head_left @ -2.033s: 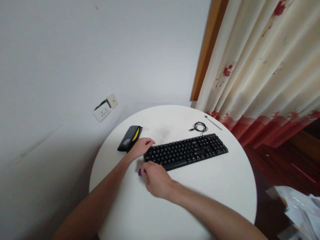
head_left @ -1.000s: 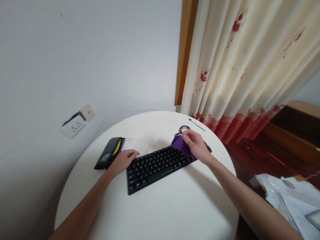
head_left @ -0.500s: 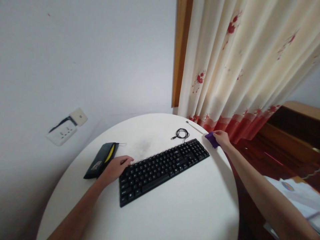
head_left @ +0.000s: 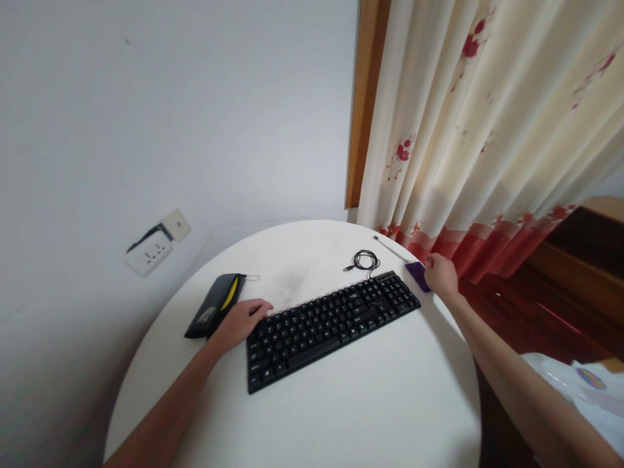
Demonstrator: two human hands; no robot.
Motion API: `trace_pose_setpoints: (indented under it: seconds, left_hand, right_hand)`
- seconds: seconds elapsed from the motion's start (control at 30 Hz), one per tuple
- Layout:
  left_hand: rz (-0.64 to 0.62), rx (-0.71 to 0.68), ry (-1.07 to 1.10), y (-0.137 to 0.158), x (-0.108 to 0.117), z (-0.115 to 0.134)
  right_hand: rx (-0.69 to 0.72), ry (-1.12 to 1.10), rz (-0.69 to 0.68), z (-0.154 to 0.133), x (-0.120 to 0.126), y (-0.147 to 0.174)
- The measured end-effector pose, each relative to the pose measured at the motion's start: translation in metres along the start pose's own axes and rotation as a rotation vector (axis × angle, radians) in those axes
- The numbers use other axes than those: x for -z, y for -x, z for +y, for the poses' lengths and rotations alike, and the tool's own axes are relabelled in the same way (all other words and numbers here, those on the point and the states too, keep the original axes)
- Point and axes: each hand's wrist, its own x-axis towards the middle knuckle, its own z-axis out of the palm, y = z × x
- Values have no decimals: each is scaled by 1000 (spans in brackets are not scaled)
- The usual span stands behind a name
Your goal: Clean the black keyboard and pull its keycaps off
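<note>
The black keyboard (head_left: pixel 336 325) lies at a slant on the round white table (head_left: pixel 370 403), with the left hand (head_left: pixel 244 320) at its upper-left corner — whether the fingers grip the edge or merely rest there cannot be told. The right hand (head_left: pixel 441 276), fingers curled, is positioned at the purple cloth (head_left: pixel 418 276), which lies flat beyond the keyboard's right end — grasp or release cannot be determined. A coiled cable (head_left: pixel 366 260) lies behind the keyboard, near the thin brush (head_left: pixel 391 249).

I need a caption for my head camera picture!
Left hand at a black keyboard, right hand beside a purple cloth, on a white table.
</note>
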Motion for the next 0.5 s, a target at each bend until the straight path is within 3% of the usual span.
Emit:
trace_pose_setpoints:
  seconds: [0.1, 0.23, 0.5]
  left_hand:
    - [11, 4, 17, 1, -1, 1]
    - [45, 28, 41, 5, -6, 11]
    - [-21, -77, 4, 24, -11, 34]
  right_hand:
    - [227, 92, -153, -19, -13, 15]
    - [379, 21, -413, -46, -31, 35]
    - [451, 120, -456, -55, -26, 75]
